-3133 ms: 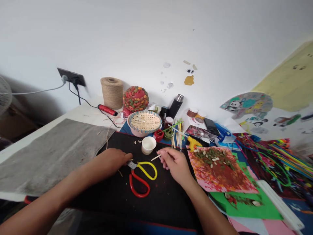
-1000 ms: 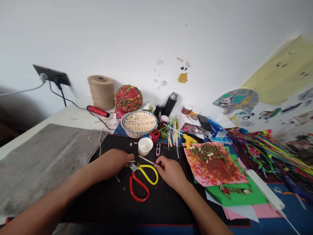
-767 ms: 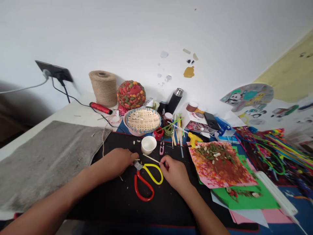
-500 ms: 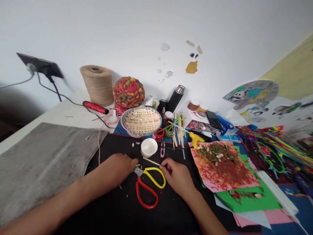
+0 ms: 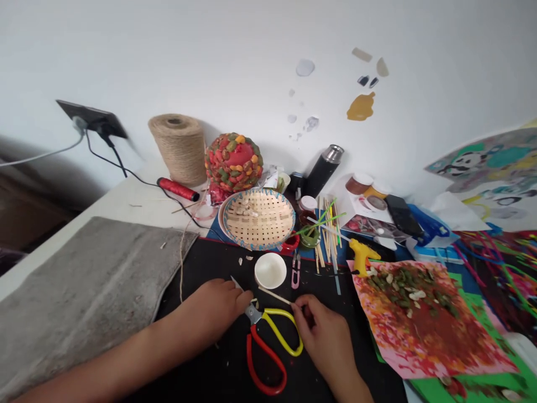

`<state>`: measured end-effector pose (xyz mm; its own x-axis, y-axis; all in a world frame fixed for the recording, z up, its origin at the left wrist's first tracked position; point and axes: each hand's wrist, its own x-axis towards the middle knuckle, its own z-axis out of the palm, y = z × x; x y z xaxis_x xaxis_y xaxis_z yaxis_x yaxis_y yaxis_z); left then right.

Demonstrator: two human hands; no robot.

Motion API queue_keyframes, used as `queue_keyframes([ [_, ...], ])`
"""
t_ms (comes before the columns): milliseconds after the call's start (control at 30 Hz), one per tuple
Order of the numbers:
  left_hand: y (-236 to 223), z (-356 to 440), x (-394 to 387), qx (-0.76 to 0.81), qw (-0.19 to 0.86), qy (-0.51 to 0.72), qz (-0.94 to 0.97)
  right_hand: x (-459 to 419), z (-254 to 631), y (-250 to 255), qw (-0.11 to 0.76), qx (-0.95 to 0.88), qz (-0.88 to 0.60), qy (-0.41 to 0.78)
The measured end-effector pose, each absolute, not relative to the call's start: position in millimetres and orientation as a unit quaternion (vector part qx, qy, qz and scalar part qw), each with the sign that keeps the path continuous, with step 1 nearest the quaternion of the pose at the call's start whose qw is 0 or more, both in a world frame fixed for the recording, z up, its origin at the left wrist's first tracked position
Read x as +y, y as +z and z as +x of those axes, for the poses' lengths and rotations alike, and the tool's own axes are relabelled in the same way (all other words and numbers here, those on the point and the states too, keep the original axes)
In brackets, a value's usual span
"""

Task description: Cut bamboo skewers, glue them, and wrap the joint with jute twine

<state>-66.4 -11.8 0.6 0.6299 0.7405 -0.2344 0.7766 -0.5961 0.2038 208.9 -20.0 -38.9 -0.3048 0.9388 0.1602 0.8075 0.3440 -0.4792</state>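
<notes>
Head view: right grip (image 5: pixel 325 333) pinches a stick (image 5: pixel 274 295), far end near cup (image 5: pixel 271 271); left grip (image 5: pixel 216 308) over scissors (image 5: pixel 254 315), its hold unclear.

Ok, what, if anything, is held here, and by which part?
The right hand holds a thin stick by its near end. The left hand covers part of the scissors; its hold cannot be told.

Scissors (image 5: pixel 253 314) and white cup (image 5: pixel 271 271) block the middle — bare black mat (image 5: pixel 321 286) opens between pink snips (image 5: pixel 296 279) and painted paper (image 5: pixel 432 330).
</notes>
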Motion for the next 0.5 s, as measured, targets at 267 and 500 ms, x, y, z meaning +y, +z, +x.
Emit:
queue_keyframes([
  [267, 22, -91, -25, 0.515, 0.088, 0.055, 0.851, -20, 214, -41, 0.249, -0.808, -0.506, 0.172],
  [500, 63, -159, 44, 0.723, 0.026, 0.245, 0.646, -23, 220, -40, 0.268, -0.830, -0.454, 0.183],
])
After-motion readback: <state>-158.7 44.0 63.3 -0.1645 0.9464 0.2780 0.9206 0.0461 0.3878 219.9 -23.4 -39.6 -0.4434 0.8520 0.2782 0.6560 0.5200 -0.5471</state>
